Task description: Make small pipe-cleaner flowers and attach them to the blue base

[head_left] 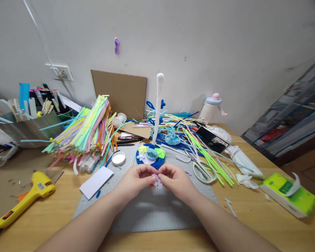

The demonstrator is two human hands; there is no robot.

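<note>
Between the fingertips of both hands is a small piece of lilac pipe cleaner (158,182), bent into a little shape partly hidden by the fingers. My left hand (141,177) pinches its left side, and my right hand (173,179) pinches it from the right. Just beyond the hands stands a pipe-cleaner craft with a round dark blue base (160,163). On that base sit yellow, green, light blue and pale lilac shapes, and a tall white fuzzy post (158,105) rises behind them. Scissors (203,170) with pale handles lie to the right of my right hand.
A grey cutting mat (136,220) lies under the hands. At left are a yellow glue gun (39,187), a white card (96,182) and a big bundle of pipe cleaners (86,129). A phone (212,139) and a green tissue pack (288,194) lie at right.
</note>
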